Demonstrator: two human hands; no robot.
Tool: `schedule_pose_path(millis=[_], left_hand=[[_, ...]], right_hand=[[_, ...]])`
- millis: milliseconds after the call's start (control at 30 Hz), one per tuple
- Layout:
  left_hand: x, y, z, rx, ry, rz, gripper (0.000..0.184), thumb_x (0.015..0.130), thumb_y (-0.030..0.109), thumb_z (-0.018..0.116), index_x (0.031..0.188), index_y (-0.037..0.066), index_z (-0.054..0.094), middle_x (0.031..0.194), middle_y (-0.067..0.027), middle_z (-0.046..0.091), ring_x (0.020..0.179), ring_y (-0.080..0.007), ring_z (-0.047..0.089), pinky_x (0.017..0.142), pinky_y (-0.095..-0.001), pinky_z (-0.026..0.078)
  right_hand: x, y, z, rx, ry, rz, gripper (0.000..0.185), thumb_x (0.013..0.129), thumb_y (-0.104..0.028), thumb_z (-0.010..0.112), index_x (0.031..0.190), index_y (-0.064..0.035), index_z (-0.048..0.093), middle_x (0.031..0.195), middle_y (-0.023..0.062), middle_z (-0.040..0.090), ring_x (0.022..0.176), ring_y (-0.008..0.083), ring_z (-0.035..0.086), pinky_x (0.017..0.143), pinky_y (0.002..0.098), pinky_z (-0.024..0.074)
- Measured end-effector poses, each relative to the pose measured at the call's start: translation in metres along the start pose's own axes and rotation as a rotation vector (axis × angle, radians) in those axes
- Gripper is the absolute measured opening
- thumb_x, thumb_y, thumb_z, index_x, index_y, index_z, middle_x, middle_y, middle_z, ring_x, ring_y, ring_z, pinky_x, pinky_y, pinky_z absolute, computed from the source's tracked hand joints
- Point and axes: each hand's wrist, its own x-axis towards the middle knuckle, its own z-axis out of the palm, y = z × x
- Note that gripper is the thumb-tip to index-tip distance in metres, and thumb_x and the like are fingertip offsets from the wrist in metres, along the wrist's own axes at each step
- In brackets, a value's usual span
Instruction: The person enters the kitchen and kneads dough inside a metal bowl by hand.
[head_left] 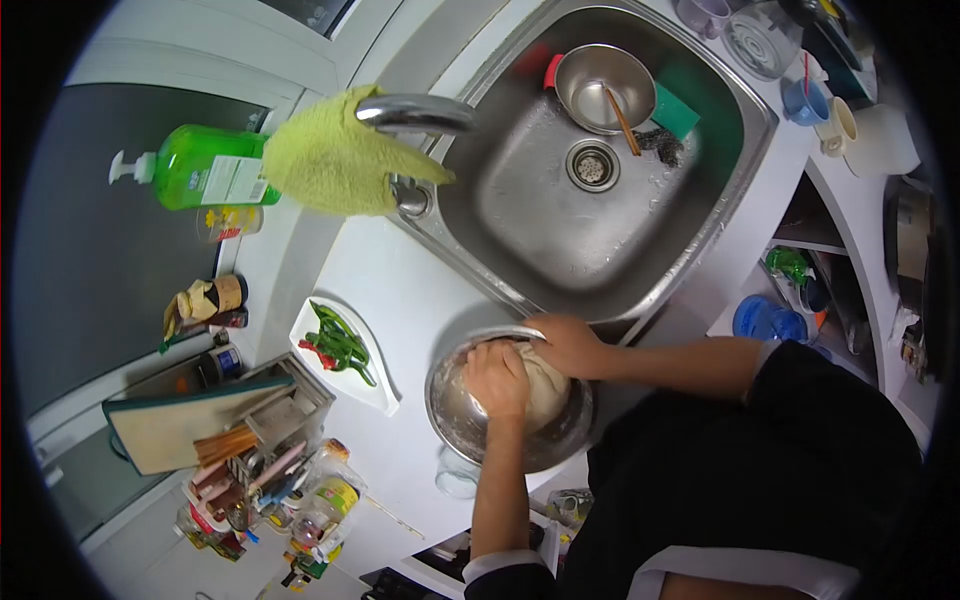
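Observation:
A metal mixing bowl (462, 441) stands on the white counter, near the front corner of the sink. In it lies a pale lump of dough (545, 392). My left hand (497, 380) presses on the dough, its fingers together and curled against it. My right hand (568, 346) is closed over the bowl's rim on the sink side; its fingertips are partly hidden. Flour or dough residue coats the inside of the bowl.
A white dish (378, 392) holds green and red peppers (341, 343). The steel sink (520, 215) contains a small pot (603, 88) with chopsticks. A yellow-green cloth (335, 155) hangs on the faucet (415, 112). A clear glass (457, 474) stands close to the bowl.

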Motion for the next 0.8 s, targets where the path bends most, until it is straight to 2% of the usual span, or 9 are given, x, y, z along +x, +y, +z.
schedule_pose_path(millis=[100,300,367,400,467,500,567,667,800], left_hand=[[-0.001,-0.001,-0.001,-0.021,-0.012,-0.004,0.026,0.092,0.021,0.048,0.080,0.005,0.066,0.083,-0.0152,0.062,0.080,-0.0362,0.056,0.073,-0.0494,0.044],[-0.052,0.042,-0.076,-0.142,0.046,0.003,0.016,0.085,0.021,0.064,0.089,0.005,0.067,0.086,-0.0078,0.060,0.085,-0.0278,0.054,0.081,-0.0401,0.037],[-0.066,0.048,-0.091,-0.219,0.009,-0.184,0.019,0.084,0.021,0.066,0.095,0.006,0.069,0.084,-0.0069,0.060,0.085,-0.0260,0.054,0.083,-0.0419,0.036],[-0.070,0.050,-0.094,-0.216,0.018,-0.190,0.019,0.084,0.021,0.066,0.095,0.006,0.069,0.084,-0.0069,0.060,0.085,-0.0260,0.054,0.083,-0.0419,0.036],[-0.076,0.057,-0.093,0.051,-0.106,-0.129,0.027,0.084,0.020,0.065,0.106,0.006,0.067,0.091,-0.0091,0.060,0.090,-0.0274,0.054,0.086,-0.0436,0.037],[-0.079,0.060,-0.089,0.051,-0.105,-0.130,0.027,0.084,0.020,0.065,0.106,0.006,0.067,0.091,-0.0091,0.060,0.090,-0.0274,0.054,0.086,-0.0436,0.037],[-0.089,0.064,-0.075,0.086,0.141,-0.089,0.032,0.085,0.021,0.062,0.113,0.007,0.065,0.103,-0.0113,0.060,0.099,-0.0299,0.053,0.090,-0.0452,0.036],[-0.102,0.063,-0.058,0.097,0.153,-0.118,0.034,0.089,0.025,0.056,0.117,0.009,0.063,0.113,-0.0118,0.058,0.107,-0.0315,0.051,0.092,-0.0455,0.036],[-0.094,0.052,-0.040,0.045,0.059,-0.161,0.035,0.090,0.029,0.050,0.117,0.010,0.064,0.117,-0.0120,0.058,0.111,-0.0306,0.051,0.092,-0.0455,0.035]], right_hand=[[0.001,-0.002,-0.002,-0.044,-0.037,0.015,0.031,0.079,-0.010,0.053,0.105,0.0005,0.064,0.098,0.0230,0.065,0.093,0.0416,0.060,0.084,0.0498,0.0462],[-0.002,-0.003,-0.003,-0.024,0.006,-0.010,0.029,0.080,-0.012,0.051,0.102,0.0017,0.063,0.094,0.0249,0.064,0.092,0.0439,0.059,0.084,0.0510,0.0451],[-0.003,-0.005,-0.005,-0.047,-0.003,-0.008,0.024,0.079,-0.012,0.050,0.096,0.0007,0.062,0.091,0.0256,0.063,0.090,0.0450,0.058,0.082,0.0515,0.0445],[-0.002,-0.004,-0.004,-0.047,-0.010,-0.017,0.024,0.079,-0.012,0.050,0.096,0.0007,0.062,0.091,0.0256,0.063,0.090,0.0450,0.058,0.082,0.0515,0.0445],[-0.003,-0.001,-0.002,-0.025,0.040,-0.044,0.020,0.078,-0.012,0.050,0.090,-0.0004,0.060,0.089,0.0257,0.062,0.088,0.0454,0.058,0.080,0.0520,0.0440],[-0.002,-0.001,-0.003,-0.025,0.039,-0.045,0.020,0.078,-0.012,0.050,0.090,-0.0004,0.060,0.089,0.0257,0.062,0.088,0.0454,0.058,0.080,0.0520,0.0440],[-0.004,0.000,-0.003,-0.010,0.033,-0.039,0.021,0.078,-0.012,0.051,0.091,-0.0004,0.062,0.090,0.0258,0.062,0.087,0.0449,0.058,0.079,0.0517,0.0439],[-0.002,-0.012,-0.005,0.046,0.007,-0.005,0.024,0.077,-0.011,0.051,0.094,-0.0011,0.063,0.091,0.0261,0.062,0.088,0.0442,0.059,0.079,0.0511,0.0440],[0.001,-0.009,-0.002,0.074,-0.044,0.074,0.027,0.077,-0.011,0.053,0.099,-0.0004,0.064,0.094,0.0256,0.063,0.090,0.0433,0.059,0.081,0.0497,0.0451]])
